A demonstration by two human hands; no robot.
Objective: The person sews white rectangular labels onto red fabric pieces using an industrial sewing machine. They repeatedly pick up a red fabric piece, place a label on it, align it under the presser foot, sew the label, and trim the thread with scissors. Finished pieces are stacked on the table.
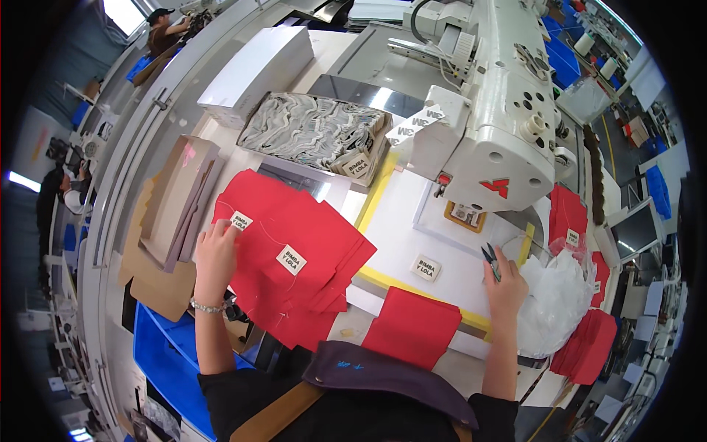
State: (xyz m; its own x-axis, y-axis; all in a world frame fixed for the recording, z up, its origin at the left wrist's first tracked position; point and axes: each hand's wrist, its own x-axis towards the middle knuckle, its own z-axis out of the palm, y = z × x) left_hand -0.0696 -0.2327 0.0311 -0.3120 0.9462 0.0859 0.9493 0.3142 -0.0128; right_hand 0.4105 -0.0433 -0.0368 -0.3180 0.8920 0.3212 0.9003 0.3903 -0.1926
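Observation:
A fanned pile of red fabric pieces (324, 243) lies left of the middle, with cream labels on some pieces and loose threads across them. My left hand (216, 254) is at the pile's left edge, its fingers closed on a red piece beside its cream label (241, 220). On the right, my right hand (507, 286) holds small dark thread snips (491, 263), blades pointing up and away. A single cream label (426, 267) sits on the white work plate (390, 258) between my hands. Closer to me is a neat stack of plain red pieces (412, 328).
A white sewing machine (501, 140) stands over the plate at the back right. Behind the pile is a box of packed label strips (317, 129); an open cardboard box (177, 206) is at left. A clear plastic bag (556, 302) and more red pieces (585, 346) lie right.

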